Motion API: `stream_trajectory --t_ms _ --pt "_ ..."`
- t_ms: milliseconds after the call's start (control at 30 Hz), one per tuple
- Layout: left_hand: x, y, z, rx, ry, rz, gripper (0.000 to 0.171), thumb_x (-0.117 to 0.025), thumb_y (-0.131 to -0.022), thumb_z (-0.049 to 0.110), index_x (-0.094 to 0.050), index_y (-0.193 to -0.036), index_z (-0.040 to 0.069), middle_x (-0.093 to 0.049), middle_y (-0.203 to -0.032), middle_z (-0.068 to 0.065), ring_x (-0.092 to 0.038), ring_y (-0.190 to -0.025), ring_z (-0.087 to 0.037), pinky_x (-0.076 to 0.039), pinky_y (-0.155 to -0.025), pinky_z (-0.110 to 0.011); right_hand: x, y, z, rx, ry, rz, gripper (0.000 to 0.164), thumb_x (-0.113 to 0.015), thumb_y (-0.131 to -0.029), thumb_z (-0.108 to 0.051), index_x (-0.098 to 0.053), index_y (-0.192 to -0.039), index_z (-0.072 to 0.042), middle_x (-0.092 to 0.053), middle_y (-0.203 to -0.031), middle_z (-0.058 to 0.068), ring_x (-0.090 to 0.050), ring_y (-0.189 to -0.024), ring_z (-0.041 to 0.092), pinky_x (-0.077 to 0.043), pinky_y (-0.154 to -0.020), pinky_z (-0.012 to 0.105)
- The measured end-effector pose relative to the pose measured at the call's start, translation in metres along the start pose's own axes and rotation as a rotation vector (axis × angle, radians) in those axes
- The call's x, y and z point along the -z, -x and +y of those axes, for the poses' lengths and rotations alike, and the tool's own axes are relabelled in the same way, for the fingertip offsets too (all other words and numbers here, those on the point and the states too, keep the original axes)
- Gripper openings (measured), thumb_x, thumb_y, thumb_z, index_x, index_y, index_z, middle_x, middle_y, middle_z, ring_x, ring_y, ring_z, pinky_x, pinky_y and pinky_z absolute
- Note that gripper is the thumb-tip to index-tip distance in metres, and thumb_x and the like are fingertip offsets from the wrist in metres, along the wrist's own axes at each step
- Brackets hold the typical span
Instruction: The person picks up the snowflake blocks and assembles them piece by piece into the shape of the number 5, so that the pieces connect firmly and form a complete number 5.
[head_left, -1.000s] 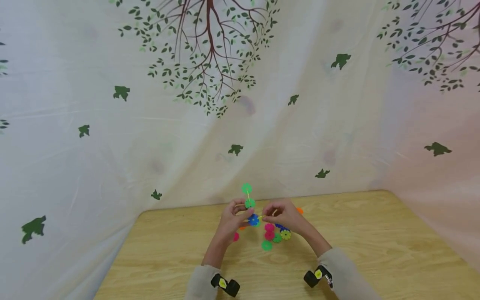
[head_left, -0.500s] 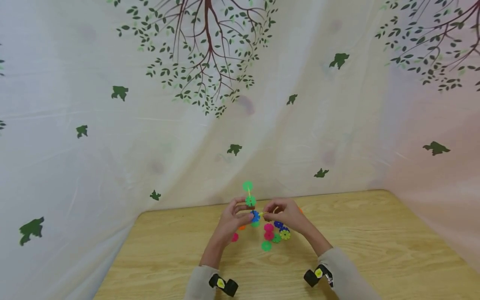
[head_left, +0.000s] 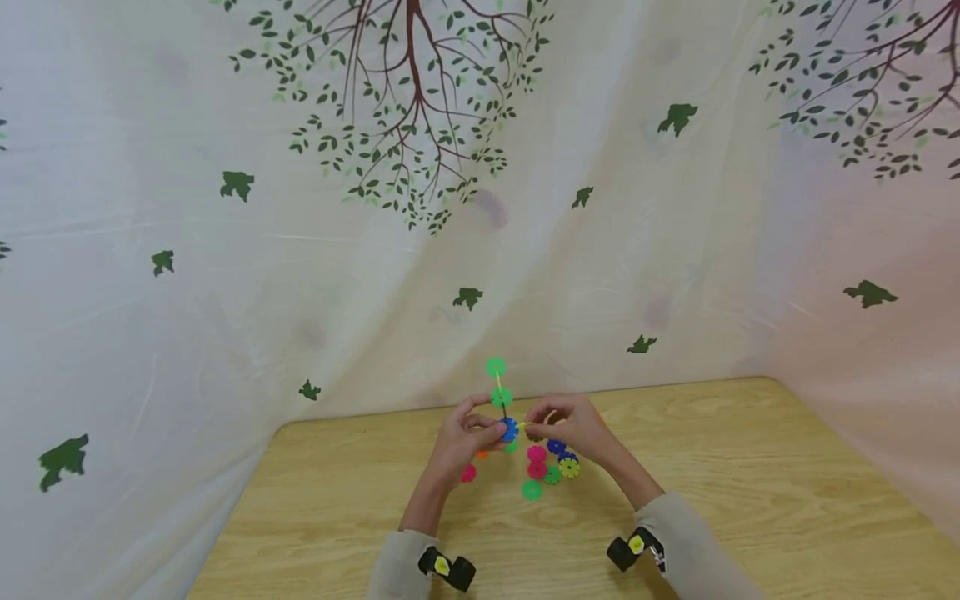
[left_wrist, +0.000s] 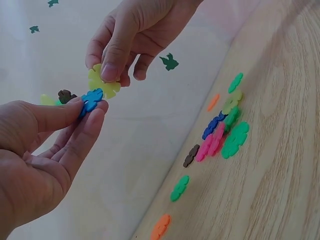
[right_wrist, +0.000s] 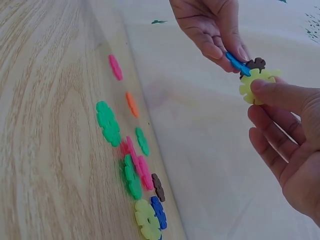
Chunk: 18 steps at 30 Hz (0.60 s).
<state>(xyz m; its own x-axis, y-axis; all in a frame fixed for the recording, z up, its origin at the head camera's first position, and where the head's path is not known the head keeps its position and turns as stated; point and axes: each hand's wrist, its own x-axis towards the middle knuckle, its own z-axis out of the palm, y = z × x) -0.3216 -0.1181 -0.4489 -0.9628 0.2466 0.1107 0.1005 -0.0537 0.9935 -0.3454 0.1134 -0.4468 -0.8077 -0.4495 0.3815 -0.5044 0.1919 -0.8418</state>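
My left hand (head_left: 463, 440) pinches a blue notched flower disc (left_wrist: 91, 102) between thumb and fingers. Joined to it is an upright chain: a dark brown disc (right_wrist: 257, 64), a green disc (head_left: 501, 397), a thin edge-on yellow piece and a top green disc (head_left: 496, 367). In my right hand (head_left: 570, 423), thumb and fingertips grip a yellow notched disc (left_wrist: 111, 91). Its edge meets the rim of the blue disc in both wrist views; how deep the notches engage cannot be told. Both hands are held above the table.
Loose flower discs lie on the wooden table (head_left: 337, 500) below the hands: pink (head_left: 536, 454), green (head_left: 532, 490), yellow (head_left: 569, 467), dark blue (head_left: 556, 447), brown (left_wrist: 191, 156) and orange (left_wrist: 161, 227). A printed curtain (head_left: 360, 317) hangs behind the table's far edge.
The chain of discs has risen slightly, and the blue disc has tilted and come up with it. Both hands keep their grips; the right has barely moved.
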Motion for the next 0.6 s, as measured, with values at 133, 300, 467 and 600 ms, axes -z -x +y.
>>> stream_trajectory --t_ms 133,300,467,600 --pt "0.0009 0.0000 0.0023 -0.020 -0.008 0.001 0.048 -0.068 -0.095 0.002 -0.052 -0.141 0.000 -0.072 -0.090 -0.006 -0.073 -0.076 -0.014 -0.064 -0.077 -0.031 -0.0021 -0.0013 0.0001 0.004 -0.016 0.018 0.006 -0.078 -0.090 -0.011 -0.078 -0.091 -0.005 -0.076 -0.089 0.014 -0.072 -0.083 0.038 -0.059 -0.076 0.028" --pt "0.0011 -0.0002 0.0035 -0.038 -0.023 -0.002 0.048 -0.069 -0.094 -0.001 -0.053 -0.139 -0.002 -0.073 -0.089 -0.007 -0.073 -0.074 -0.014 -0.064 -0.077 -0.036 -0.0033 -0.0013 -0.0012 0.025 -0.035 0.025 0.001 -0.078 -0.088 -0.005 -0.079 -0.089 -0.006 -0.077 -0.089 0.015 -0.073 -0.081 0.036 -0.061 -0.076 0.028" --pt "-0.0006 -0.0013 0.0022 -0.035 -0.018 0.001 0.048 -0.069 -0.093 -0.003 -0.053 -0.139 -0.002 -0.073 -0.086 -0.005 -0.073 -0.072 -0.013 -0.064 -0.077 -0.038 -0.0029 -0.0009 -0.0025 0.049 -0.044 0.027 0.007 -0.077 -0.087 0.001 -0.079 -0.087 -0.005 -0.076 -0.087 0.016 -0.075 -0.076 0.031 -0.063 -0.073 0.030" --pt "-0.0023 -0.0019 0.0021 -0.035 0.001 0.014 0.048 -0.069 -0.093 -0.004 -0.054 -0.138 -0.003 -0.074 -0.086 -0.009 -0.073 -0.071 -0.012 -0.064 -0.075 -0.033 -0.0024 -0.0013 -0.0036 0.049 -0.056 0.027 0.004 -0.076 -0.088 0.001 -0.078 -0.088 -0.002 -0.076 -0.087 0.018 -0.076 -0.075 0.030 -0.064 -0.072 0.032"
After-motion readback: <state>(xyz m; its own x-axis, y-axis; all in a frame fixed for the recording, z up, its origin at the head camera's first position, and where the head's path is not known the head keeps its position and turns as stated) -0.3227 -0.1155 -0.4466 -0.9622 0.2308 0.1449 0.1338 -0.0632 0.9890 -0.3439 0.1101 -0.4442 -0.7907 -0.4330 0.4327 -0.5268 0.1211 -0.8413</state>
